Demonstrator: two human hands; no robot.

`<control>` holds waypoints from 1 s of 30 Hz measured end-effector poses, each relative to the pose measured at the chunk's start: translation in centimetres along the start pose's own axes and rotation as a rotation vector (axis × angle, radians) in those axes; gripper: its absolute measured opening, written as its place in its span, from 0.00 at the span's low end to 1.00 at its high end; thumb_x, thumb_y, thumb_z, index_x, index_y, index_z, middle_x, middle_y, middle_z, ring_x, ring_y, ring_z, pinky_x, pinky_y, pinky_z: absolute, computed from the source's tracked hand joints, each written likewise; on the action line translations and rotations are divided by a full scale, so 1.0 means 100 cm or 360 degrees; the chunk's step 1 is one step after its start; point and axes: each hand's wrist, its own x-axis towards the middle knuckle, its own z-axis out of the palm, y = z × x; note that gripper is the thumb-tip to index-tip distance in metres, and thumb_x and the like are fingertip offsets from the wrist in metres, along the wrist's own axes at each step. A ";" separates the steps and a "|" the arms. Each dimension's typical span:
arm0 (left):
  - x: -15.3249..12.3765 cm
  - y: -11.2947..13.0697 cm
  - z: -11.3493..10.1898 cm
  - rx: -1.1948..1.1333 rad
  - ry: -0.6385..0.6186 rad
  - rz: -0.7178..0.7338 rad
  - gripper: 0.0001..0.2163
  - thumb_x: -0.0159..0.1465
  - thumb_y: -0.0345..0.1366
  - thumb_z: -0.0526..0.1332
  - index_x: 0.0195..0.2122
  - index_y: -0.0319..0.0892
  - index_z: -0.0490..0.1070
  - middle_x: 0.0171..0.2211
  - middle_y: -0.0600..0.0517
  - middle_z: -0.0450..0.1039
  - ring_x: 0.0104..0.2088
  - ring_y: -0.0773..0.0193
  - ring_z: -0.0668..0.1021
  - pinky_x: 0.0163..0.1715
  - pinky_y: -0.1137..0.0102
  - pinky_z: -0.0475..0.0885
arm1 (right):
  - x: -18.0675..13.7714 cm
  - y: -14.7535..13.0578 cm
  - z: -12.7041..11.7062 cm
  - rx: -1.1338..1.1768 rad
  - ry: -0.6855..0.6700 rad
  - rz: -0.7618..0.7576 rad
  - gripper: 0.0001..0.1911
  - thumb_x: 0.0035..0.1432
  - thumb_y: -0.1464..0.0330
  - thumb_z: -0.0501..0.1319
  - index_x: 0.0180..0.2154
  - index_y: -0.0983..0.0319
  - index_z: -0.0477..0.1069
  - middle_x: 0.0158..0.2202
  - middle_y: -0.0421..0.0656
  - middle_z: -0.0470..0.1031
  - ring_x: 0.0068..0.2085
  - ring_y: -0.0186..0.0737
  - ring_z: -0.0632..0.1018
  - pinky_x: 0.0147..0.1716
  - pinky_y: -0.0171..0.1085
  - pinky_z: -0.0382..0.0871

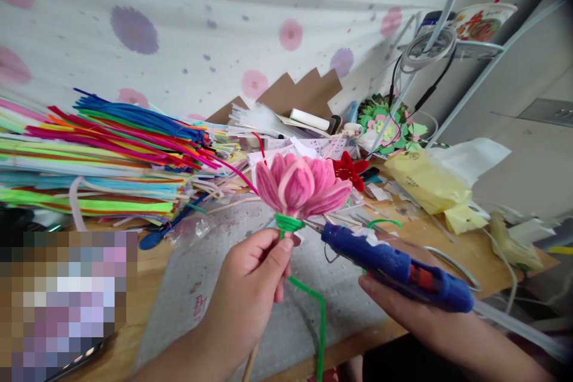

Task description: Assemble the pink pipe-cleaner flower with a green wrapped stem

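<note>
My left hand (255, 271) pinches the stem of a pink pipe-cleaner flower (299, 186) just under its bloom. Green pipe cleaner (322, 316) is wound around the flower's base, and its loose tail bends down past my fingers. A wooden stick (251, 361) comes out below that hand. In my right hand (391, 299) is a blue hot glue gun (367, 250), fingers closed around its far side and mostly hidden. Its metal nozzle points left, at or very near the green winding; whether it touches I cannot tell. A clear glue stick (514, 323) sticks out the back.
Bundles of colored pipe cleaners (111, 149) are piled at left, above a blurred-out screen (71, 310). A grey cutting mat (179, 310) lies beneath my hands. Behind are a red flower (349, 171), a yellow tissue pack (425, 182) and a green-and-pink flower piece (385, 125).
</note>
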 end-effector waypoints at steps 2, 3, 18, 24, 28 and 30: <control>-0.001 0.000 0.000 0.0050 0.0008 0.0015 0.14 0.61 0.42 0.57 0.22 0.40 0.66 0.17 0.57 0.63 0.15 0.73 0.65 0.15 0.76 0.56 | -0.001 0.000 0.000 -0.0007 -0.0008 -0.0015 0.07 0.52 0.71 0.58 0.24 0.58 0.62 0.22 0.37 0.70 0.24 0.36 0.74 0.22 0.33 0.69; -0.001 0.000 0.000 0.0074 0.0017 0.0018 0.14 0.61 0.42 0.57 0.22 0.41 0.66 0.16 0.57 0.62 0.15 0.73 0.65 0.16 0.76 0.56 | -0.001 -0.001 0.000 -0.0004 -0.0009 -0.0024 0.07 0.52 0.71 0.58 0.24 0.57 0.62 0.22 0.37 0.70 0.24 0.36 0.74 0.23 0.34 0.69; 0.000 -0.002 0.001 0.0185 0.0070 0.0004 0.14 0.60 0.46 0.58 0.25 0.42 0.67 0.15 0.58 0.59 0.17 0.71 0.64 0.17 0.75 0.56 | -0.002 -0.009 0.004 0.0034 0.0108 -0.0169 0.09 0.50 0.75 0.59 0.28 0.55 0.62 0.29 0.40 0.72 0.32 0.41 0.77 0.28 0.37 0.72; 0.000 -0.001 0.001 0.0190 0.0074 0.0024 0.14 0.60 0.46 0.58 0.25 0.42 0.67 0.15 0.59 0.58 0.17 0.71 0.63 0.17 0.75 0.56 | -0.001 -0.011 0.003 0.0029 0.0142 -0.0179 0.09 0.49 0.76 0.59 0.27 0.56 0.62 0.26 0.39 0.71 0.31 0.42 0.77 0.26 0.37 0.71; -0.001 -0.001 0.001 0.0189 0.0071 0.0018 0.13 0.60 0.46 0.59 0.26 0.42 0.67 0.15 0.59 0.59 0.16 0.71 0.64 0.17 0.75 0.56 | -0.001 -0.010 0.001 -0.0046 0.0049 -0.0189 0.08 0.49 0.75 0.60 0.27 0.56 0.63 0.27 0.39 0.72 0.33 0.42 0.77 0.27 0.37 0.72; -0.001 -0.001 0.001 0.0173 0.0060 0.0010 0.13 0.60 0.46 0.58 0.25 0.42 0.67 0.15 0.59 0.59 0.16 0.71 0.64 0.17 0.75 0.56 | -0.001 -0.009 0.002 -0.0072 0.0058 -0.0187 0.07 0.50 0.74 0.59 0.28 0.56 0.64 0.27 0.40 0.73 0.33 0.43 0.78 0.27 0.37 0.72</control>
